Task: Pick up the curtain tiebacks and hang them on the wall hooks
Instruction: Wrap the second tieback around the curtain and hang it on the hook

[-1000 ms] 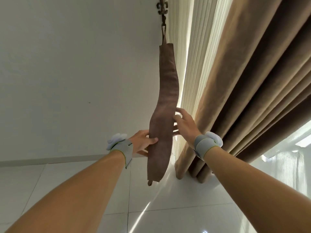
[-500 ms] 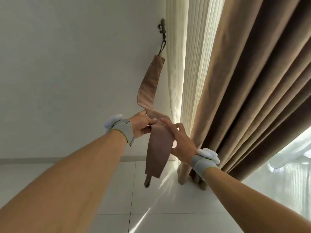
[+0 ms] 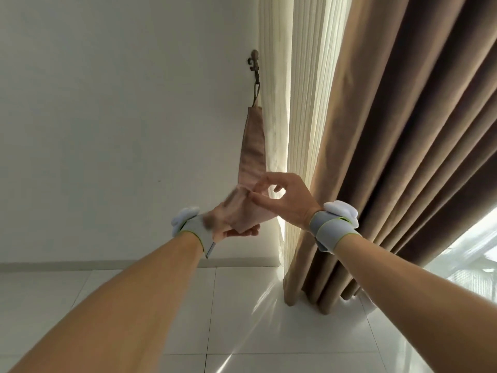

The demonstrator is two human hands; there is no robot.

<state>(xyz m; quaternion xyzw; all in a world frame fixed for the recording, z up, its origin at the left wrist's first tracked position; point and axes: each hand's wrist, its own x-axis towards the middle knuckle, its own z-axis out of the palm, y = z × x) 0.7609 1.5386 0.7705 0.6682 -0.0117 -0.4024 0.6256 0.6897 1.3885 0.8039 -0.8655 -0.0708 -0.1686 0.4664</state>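
Home room, window corner: brown drapes (image 3: 403, 130), cream sheer (image 3: 293, 103), ornate wall hook (image 3: 254, 63), white wall (image 3: 107, 103), glossy tile floor (image 3: 269, 332).

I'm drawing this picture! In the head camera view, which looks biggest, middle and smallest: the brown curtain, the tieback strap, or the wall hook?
1. brown curtain, by far the biggest.
2. tieback strap.
3. wall hook, smallest, though it is farthest away.

the brown tieback (image 3: 252, 146) hangs by its loop from the wall hook (image 3: 254, 63); left hand (image 3: 231, 224) grips its folded lower end, right hand (image 3: 287, 199) pinches it beside the cream curtain (image 3: 293, 103).
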